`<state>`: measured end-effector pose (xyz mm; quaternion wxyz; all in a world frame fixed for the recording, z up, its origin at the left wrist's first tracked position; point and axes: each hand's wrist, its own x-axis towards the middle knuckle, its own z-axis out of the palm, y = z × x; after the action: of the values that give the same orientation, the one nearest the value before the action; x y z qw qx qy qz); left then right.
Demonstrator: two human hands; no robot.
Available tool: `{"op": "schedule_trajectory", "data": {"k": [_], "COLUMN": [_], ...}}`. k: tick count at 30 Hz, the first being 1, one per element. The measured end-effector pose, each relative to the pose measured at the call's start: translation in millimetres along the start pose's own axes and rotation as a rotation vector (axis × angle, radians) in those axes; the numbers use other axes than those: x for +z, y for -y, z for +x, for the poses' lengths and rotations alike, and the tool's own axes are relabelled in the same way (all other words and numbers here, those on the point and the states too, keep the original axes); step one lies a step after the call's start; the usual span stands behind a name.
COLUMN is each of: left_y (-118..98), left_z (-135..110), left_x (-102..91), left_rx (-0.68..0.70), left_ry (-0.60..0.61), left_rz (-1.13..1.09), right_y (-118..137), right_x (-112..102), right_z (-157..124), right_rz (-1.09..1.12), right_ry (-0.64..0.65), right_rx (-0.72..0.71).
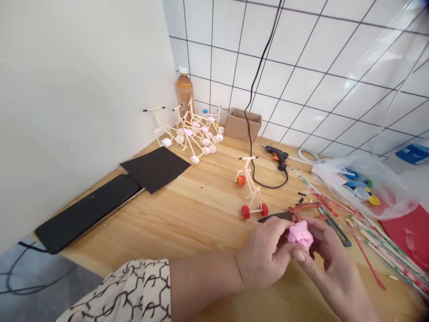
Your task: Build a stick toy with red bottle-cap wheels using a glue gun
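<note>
Near the table's front edge, a soft pink lump (300,235) that looks like modelling clay is held between both hands. My left hand (264,256) grips it from the left with thumb and fingers. From the right, my right hand (331,261) pinches it, its thumb on the lower side. Just beyond the hands lie pliers (296,212) with reddish handles, partly hidden by my fingers. A small stick-built tricycle model (252,190) with red and orange wheels stands behind the pliers.
Several similar stick models (197,132) stand by a drink bottle (185,91) and a cardboard box (241,125). A corded glue gun (277,156) lies at the back. Sticks (390,250), a cutter (337,228) and a plastic bag (368,183) are right; a black phone (89,210) and black sheet (156,169) are left.
</note>
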<state>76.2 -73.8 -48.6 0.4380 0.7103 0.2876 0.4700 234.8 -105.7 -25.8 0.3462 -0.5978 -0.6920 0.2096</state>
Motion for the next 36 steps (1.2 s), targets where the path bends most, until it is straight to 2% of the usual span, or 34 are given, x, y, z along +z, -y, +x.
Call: {"op": "schedule_trajectory", "data": {"k": [2, 3, 8, 12, 16, 23, 30, 36], "left_y": [1.3, 1.8, 2.0, 2.3, 1.8, -0.7, -1.0, -4.6], "left_z": [1.1, 1.6, 1.4, -0.4, 0.6, 4.7, 3.2, 2.8], "left_x": [0.5, 0.9, 2.5, 4.0, 3.7, 1.0, 2.5, 2.0], "left_rx": [-0.041, -0.053, -0.081, -0.097, -0.147, -0.261, -0.311, -0.327], "left_ry": [-0.001, 0.0, 0.04, 0.091, 0.109, 0.099, 0.089, 0.092], "left_rz": [-0.003, 0.001, 0.065, 0.074, 0.03, -0.061, -0.061, -0.054], "right_y": [-4.8, -8.0, -25.0, -27.0, -19.0, -10.1, -14.6, -18.3], "right_x": [5.4, 7.0, 6.8, 3.9, 1.4, 2.4, 3.9, 1.6], "right_z": [-0.6, -1.6, -10.8, -14.3, -11.8, -4.6, -6.9, -8.3], "right_rz": [0.006, -0.006, -0.155, -0.114, -0.036, 0.07, 0.366, 0.362], "right_ry": [-0.101, -0.113, -0.06, 0.01, 0.044, 0.011, 0.072, 0.089], "right_rx": [-0.043, -0.067, -0.104, -0.083, -0.006, 0.127, 0.338, 0.339]}}
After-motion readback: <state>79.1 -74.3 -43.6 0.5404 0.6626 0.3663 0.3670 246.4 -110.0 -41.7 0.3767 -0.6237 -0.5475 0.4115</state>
